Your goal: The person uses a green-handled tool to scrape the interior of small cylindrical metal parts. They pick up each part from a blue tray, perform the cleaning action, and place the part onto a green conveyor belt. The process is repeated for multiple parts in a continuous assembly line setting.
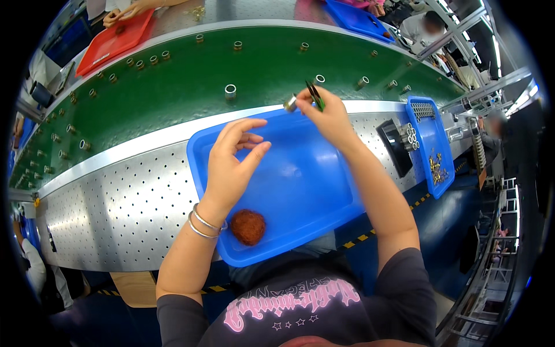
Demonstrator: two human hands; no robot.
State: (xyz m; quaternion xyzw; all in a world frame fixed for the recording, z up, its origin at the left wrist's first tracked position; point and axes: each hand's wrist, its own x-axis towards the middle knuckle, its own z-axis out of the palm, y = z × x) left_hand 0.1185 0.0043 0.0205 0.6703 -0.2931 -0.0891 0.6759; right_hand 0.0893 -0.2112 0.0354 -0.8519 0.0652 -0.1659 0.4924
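1 small metal ring [291, 103], upper centre of the frame above the blue tray [300, 191], sits pinched in the right hand [329, 118] fingers beside green tweezers [315, 95], likely light, rigid, slippery, best gripped across its rim, while the left hand [231, 168] fingers hover spread, empty.

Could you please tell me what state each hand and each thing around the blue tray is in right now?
right hand: raised, pinching green tweezers and a small metal ring
left hand: open, fingers spread, holding nothing
blue tray: flat on the bench, nearly bare
brown fuzzy ball: lying loose in the tray's near corner
green conveyor belt: carrying scattered upright metal rings
narrow blue tray: holds metal rings and small brass parts
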